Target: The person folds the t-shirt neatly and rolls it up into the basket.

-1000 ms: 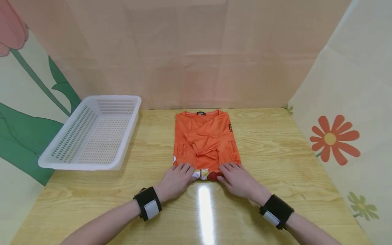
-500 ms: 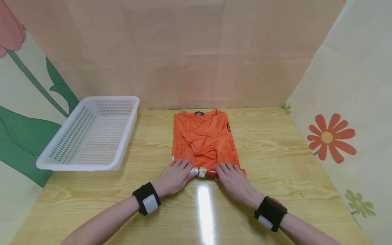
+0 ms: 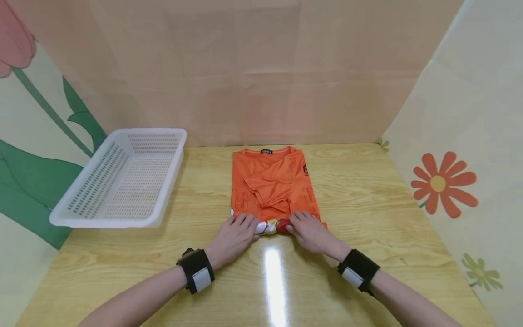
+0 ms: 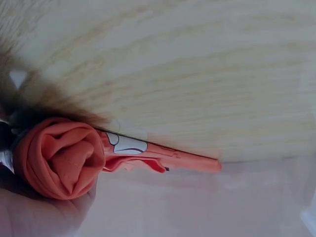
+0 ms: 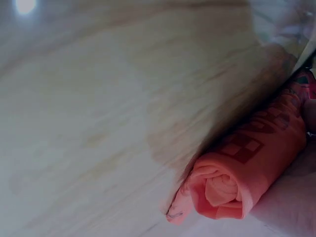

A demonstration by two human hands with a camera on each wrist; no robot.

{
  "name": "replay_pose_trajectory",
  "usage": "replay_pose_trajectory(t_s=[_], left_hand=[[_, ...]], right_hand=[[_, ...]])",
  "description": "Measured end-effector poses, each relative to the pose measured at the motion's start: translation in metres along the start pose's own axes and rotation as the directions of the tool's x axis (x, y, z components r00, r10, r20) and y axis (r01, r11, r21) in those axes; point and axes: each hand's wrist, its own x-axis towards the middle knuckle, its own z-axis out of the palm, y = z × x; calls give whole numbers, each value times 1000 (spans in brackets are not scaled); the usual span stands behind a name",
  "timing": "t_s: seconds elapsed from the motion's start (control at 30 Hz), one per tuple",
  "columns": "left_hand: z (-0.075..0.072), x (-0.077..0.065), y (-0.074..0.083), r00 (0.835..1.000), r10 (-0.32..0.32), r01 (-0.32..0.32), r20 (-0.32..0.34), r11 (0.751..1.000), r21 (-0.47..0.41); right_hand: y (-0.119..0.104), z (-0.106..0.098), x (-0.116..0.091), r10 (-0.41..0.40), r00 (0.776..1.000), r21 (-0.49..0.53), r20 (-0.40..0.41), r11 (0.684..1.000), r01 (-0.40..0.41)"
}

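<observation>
An orange T-shirt (image 3: 271,181) lies on the table, collar at the far side, sleeves folded over the middle. Its near end is rolled up, with a white, yellow and red print on the roll. My left hand (image 3: 234,236) grips the left part of the roll, and my right hand (image 3: 310,231) holds the right part, fingers over the top. The left wrist view shows the spiral end of the roll (image 4: 61,158) against the left hand (image 4: 44,217). In the right wrist view the other rolled end (image 5: 222,192) shows beside the right hand (image 5: 291,197).
A white perforated plastic basket (image 3: 163,213) stands at the left on the wooden table (image 3: 355,195). Behind the table rises a pinkish-brown backdrop (image 3: 265,91). Flower-patterned sheets flank both sides, with a red flower (image 3: 438,184) at the right.
Both hands have rolled the near end of the T-shirt a little farther toward the collar. My right hand has shifted slightly inward. The basket has stayed in place.
</observation>
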Motion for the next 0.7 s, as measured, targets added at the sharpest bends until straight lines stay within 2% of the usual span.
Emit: replay_pose_trajectory(t_s=[0.23,0.33,0.5,0.63,0.7], left_hand=[[-1,5,-1,996,-43,52,80,992,-119],[-2,7,-3,993,-48,65,105,985,-159],[-3,11,-7,985,-50,88,162,968,-235],[-5,17,-11,968,-72,148,242,938,-313],[-5,20,-14,958,-81,175,274,924,-339]], right_hand=[[-2,-7,7,71,996,32,54,997,-73],[-1,-6,6,94,994,10,60,995,-95],[-3,2,-8,28,998,-128,-50,991,-35],[-3,8,-16,-59,982,-246,-178,969,14],[-2,9,-17,-82,974,-278,-210,960,21]])
